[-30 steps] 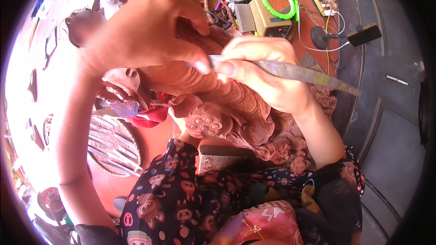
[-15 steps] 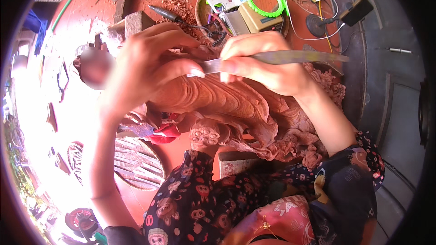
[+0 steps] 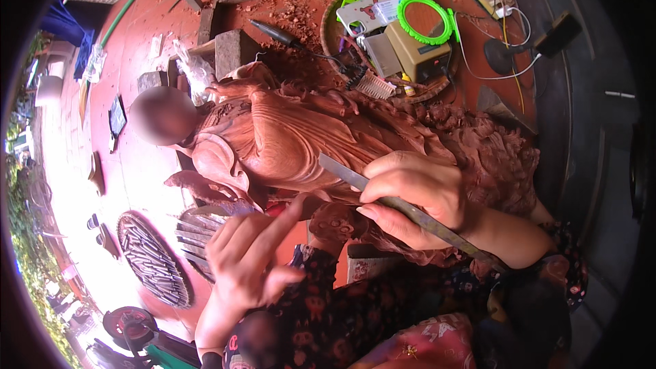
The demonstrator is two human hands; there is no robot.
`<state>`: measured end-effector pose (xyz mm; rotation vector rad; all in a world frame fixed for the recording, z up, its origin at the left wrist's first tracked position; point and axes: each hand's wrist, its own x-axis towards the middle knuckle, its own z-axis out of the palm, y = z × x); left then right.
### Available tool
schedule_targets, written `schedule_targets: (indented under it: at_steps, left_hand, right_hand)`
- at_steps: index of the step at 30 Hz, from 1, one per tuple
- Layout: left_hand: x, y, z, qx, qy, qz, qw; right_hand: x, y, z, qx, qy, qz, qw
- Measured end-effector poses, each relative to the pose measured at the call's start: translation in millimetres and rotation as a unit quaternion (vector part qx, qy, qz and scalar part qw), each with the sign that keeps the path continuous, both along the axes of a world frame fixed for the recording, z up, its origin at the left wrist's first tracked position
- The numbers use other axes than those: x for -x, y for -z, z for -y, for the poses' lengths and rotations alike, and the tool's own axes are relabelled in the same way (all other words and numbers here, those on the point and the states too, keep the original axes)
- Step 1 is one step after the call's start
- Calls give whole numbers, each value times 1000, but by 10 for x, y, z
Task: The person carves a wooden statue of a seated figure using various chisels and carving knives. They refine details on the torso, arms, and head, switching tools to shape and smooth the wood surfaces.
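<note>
Apparent shaping step: right hand (image 3: 418, 195) grips flat blade (image 3: 342, 172) over carved figure (image 3: 294, 130); empty left hand (image 3: 249, 256) splayed beside it. Next, probably steady the blade.

A hand could pass over the upper body of the carved figure (image 3: 273, 143). Above its lower half, the right hand (image 3: 424, 195) and flat tool (image 3: 427, 222) block the way; the left hand (image 3: 249, 253) is beside its near edge. Beyond its far side lie a block (image 3: 236, 51) and basket (image 3: 326, 24).
</note>
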<state>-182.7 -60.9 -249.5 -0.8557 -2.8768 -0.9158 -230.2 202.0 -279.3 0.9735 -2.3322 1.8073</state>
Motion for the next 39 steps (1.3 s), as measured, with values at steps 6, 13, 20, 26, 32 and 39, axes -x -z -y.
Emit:
schedule_targets:
  at_steps: [6, 13, 20, 26, 32, 39]
  left_hand:
    - [99, 52, -161, 95, 32, 45, 994]
    - [113, -86, -234, 143, 21, 13, 989]
    - [193, -184, -320, 222, 47, 36, 973]
    - [210, -306, -341, 207, 13, 60, 976]
    - [214, -273, -408, 213, 20, 37, 976]
    - [208, -235, -420, 217, 10, 39, 975]
  right_hand:
    - [-116, 177, 113, -28, -5, 0, 1000]
    - [-116, 222, 234, 3, 1, 35, 999]
    - [-80, 207, 180, -9, -16, 64, 998]
    - [-1, 149, 295, -7, -12, 50, 999]
    - [4, 126, 177, 10, -25, 101, 995]
    - [54, 178, 159, 20, -42, 124, 991]
